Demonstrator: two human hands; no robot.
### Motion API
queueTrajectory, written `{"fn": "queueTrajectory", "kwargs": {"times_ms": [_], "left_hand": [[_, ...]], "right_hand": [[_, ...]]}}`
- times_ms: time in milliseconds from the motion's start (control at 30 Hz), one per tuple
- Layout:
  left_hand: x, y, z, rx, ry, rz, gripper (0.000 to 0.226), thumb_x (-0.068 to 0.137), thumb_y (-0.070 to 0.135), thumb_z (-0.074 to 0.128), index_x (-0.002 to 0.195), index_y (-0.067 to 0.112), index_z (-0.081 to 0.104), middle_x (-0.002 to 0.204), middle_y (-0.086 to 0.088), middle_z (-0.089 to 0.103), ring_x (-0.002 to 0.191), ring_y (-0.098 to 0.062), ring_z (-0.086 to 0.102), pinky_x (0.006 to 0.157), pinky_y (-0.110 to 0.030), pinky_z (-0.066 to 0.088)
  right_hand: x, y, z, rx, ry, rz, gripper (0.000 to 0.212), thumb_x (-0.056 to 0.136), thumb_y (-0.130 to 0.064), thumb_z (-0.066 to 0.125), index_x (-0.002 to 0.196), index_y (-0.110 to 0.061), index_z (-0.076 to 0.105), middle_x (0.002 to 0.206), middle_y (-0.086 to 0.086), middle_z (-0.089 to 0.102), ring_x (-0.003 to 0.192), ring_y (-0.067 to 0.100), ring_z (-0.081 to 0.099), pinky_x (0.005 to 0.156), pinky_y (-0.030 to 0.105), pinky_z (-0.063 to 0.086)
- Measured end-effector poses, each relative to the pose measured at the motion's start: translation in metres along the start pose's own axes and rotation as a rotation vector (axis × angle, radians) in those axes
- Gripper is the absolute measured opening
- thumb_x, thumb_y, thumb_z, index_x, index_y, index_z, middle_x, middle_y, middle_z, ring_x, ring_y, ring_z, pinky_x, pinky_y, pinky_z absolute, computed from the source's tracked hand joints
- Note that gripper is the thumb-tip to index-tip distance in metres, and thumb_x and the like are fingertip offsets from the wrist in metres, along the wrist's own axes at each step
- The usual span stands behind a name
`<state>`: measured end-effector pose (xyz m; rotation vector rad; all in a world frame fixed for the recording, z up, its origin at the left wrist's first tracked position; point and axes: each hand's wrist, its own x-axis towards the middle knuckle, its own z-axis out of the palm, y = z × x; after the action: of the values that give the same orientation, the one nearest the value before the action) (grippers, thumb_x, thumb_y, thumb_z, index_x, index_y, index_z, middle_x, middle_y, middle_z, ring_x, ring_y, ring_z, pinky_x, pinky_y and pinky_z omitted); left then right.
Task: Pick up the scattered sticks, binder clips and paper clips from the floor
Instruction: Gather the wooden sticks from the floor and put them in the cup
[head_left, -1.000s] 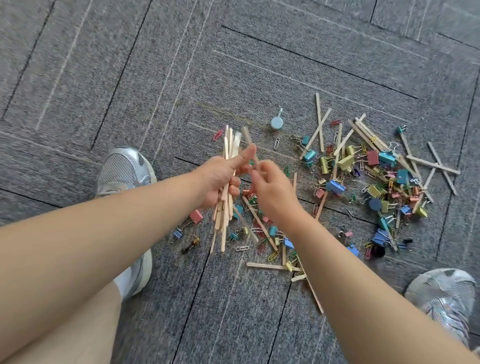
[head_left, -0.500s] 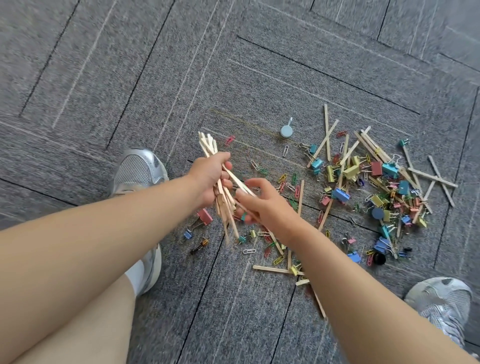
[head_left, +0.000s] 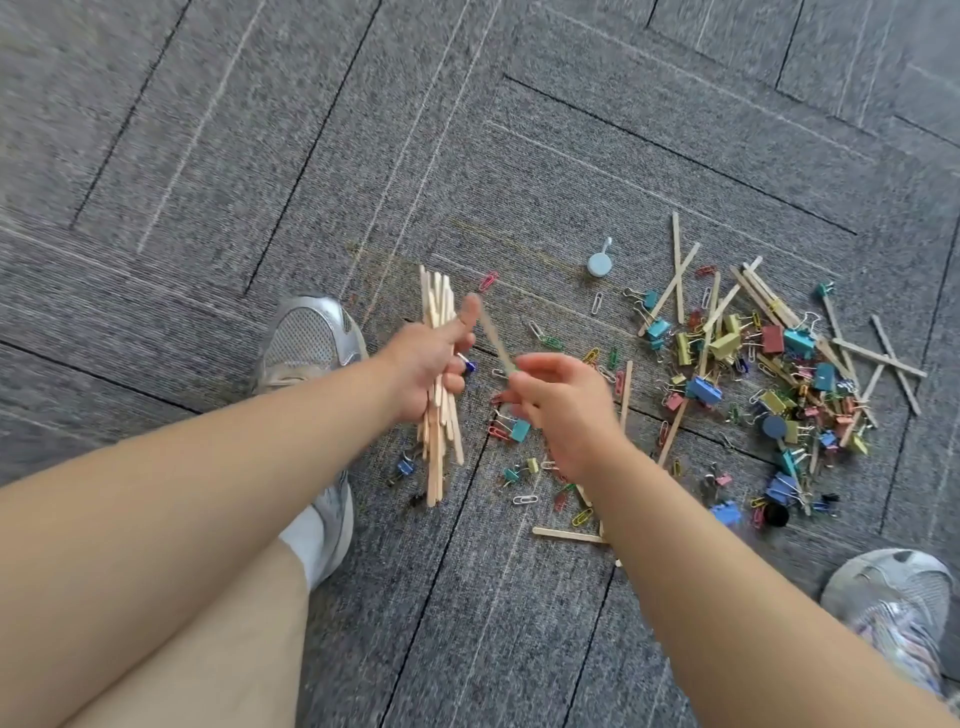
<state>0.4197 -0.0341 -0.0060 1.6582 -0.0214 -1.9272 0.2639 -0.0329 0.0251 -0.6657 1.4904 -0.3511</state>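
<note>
My left hand (head_left: 426, 366) is clenched round a bundle of pale flat wooden sticks (head_left: 438, 306). It holds them roughly upright above the grey carpet tiles (head_left: 260, 156), with the thumb lifted clear. My right hand (head_left: 563, 410) pinches a single pale wooden stick (head_left: 493, 335), which is blurred, with its far end just beside that thumb.

The bundle is splayed and its ends are uneven. With the thumb off, I judge the hold slack enough for sticks to slide out of the near end and drop back among the clips. Feeding the single stick in at a slant could lever others loose.

Most of the job is on the floor to the right: crossed loose wooden sticks (head_left: 675, 280), a heap of coloured metal binder clips (head_left: 704, 389), and wire paper clips (head_left: 598, 303) strewn between. Several sticks lie under clips, so dragging one out could fling clips farther off. A full left hand also leaves little room for them.

I can read no writing or brand anywhere, not even on the silver mesh sneaker (head_left: 306, 338) at left.
</note>
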Motion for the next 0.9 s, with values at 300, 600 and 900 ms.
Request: {"fn": "queueTrajectory", "kwargs": {"times_ms": [300, 600, 900], "left_hand": [[0.006, -0.006, 0.009, 0.046, 0.16, 0.022, 0.037, 0.09, 0.043, 0.058, 0.098, 0.007, 0.053, 0.081, -0.003, 0.05, 0.063, -0.017, 0.062, 0.049, -0.026, 0.052], [0.009, -0.026, 0.017, 0.117, 0.095, -0.068, 0.04, 0.082, 0.042, 0.069, 0.094, 0.009, 0.051, 0.07, 0.001, 0.045, 0.044, -0.006, 0.037, 0.035, -0.018, 0.034], [0.004, -0.035, 0.031, 0.205, 0.017, -0.071, 0.025, 0.089, 0.03, 0.064, 0.095, 0.009, 0.05, 0.067, 0.002, 0.042, 0.043, -0.005, 0.033, 0.033, -0.016, 0.031]], "right_hand": [[0.026, 0.038, -0.043, -0.59, 0.729, 0.125, 0.022, 0.09, -0.017, 0.055, 0.11, -0.008, 0.053, 0.112, 0.01, 0.053, 0.096, 0.027, 0.056, 0.079, 0.036, 0.049], [0.021, 0.055, -0.083, -0.634, 0.587, -0.036, 0.015, 0.093, -0.004, 0.044, 0.106, -0.003, 0.053, 0.104, 0.009, 0.051, 0.076, 0.015, 0.047, 0.065, 0.024, 0.036], [0.015, 0.087, -0.058, -0.56, 0.517, -0.094, 0.008, 0.093, -0.015, 0.047, 0.094, -0.012, 0.054, 0.095, 0.003, 0.056, 0.079, 0.019, 0.054, 0.068, 0.034, 0.047]]}}
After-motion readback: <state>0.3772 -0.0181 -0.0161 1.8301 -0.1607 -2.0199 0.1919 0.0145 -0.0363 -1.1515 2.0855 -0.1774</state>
